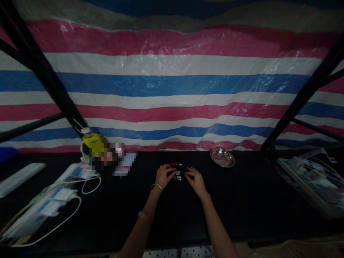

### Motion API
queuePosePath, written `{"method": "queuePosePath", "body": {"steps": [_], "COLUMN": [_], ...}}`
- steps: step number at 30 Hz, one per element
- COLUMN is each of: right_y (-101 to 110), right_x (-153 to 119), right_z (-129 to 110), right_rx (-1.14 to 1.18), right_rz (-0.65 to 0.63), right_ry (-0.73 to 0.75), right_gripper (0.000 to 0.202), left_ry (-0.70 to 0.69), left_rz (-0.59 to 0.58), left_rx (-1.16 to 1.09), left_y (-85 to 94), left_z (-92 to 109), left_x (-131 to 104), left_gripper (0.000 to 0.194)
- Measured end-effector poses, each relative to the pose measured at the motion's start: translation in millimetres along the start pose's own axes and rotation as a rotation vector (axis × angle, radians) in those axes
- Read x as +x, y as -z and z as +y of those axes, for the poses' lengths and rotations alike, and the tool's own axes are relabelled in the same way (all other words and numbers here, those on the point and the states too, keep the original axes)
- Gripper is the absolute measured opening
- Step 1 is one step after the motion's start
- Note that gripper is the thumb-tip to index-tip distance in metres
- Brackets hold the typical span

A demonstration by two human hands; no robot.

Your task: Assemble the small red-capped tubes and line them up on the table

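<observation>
In the head view, with 12 o'clock pointing away from the person, a slim red piece (173, 164) with a silvery tip lies on the black tabletop (249, 200), its long axis running 9 to 3 o'clock. It sits at 1 o'clock from the left hand (164, 176), the nearer one, and at 10 o'clock from the right hand (196, 181). Small silvery pieces (177, 178) lie between the hands, at the left's 3 o'clock. Both hands have fingers curled inward, thumbs near fingertips; whether either grips anything, I cannot tell. No brand or writing is readable: the yellow bottle (94, 142) at 10 o'clock is pixelated, and the blue marks on the white power strip (44, 204) are blurred.
</observation>
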State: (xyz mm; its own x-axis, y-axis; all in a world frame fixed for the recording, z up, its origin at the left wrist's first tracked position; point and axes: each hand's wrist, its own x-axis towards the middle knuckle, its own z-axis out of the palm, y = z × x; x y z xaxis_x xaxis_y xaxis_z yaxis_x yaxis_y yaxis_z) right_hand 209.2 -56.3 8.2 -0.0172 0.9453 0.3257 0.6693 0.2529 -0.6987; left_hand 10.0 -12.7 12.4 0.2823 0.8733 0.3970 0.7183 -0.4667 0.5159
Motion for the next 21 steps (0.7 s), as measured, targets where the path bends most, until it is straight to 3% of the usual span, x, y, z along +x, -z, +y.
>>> {"method": "queuePosePath", "body": {"steps": [6,11,21], "right_y": [-5,-2,0], "right_x": [1,-1,-1], "right_z": [5,-5,-25], "right_rx": [0.005,-0.11,-0.307], "right_rz": [0.114,0.145,-0.088], "right_ry": [-0.03,-0.048,0.0], "right_gripper": [0.021,0.026,0.034], "left_ry": [-0.051,-0.056,0.015], "left_rz": [0.025,0.029,-0.005], "left_rx": [0.02,0.025,0.059], "left_y": [-2.8,-3.4,2.9], "left_z": [-2,-1,9], "left_x": [1,1,3], "left_gripper": [0.021,0.023,0.024]}}
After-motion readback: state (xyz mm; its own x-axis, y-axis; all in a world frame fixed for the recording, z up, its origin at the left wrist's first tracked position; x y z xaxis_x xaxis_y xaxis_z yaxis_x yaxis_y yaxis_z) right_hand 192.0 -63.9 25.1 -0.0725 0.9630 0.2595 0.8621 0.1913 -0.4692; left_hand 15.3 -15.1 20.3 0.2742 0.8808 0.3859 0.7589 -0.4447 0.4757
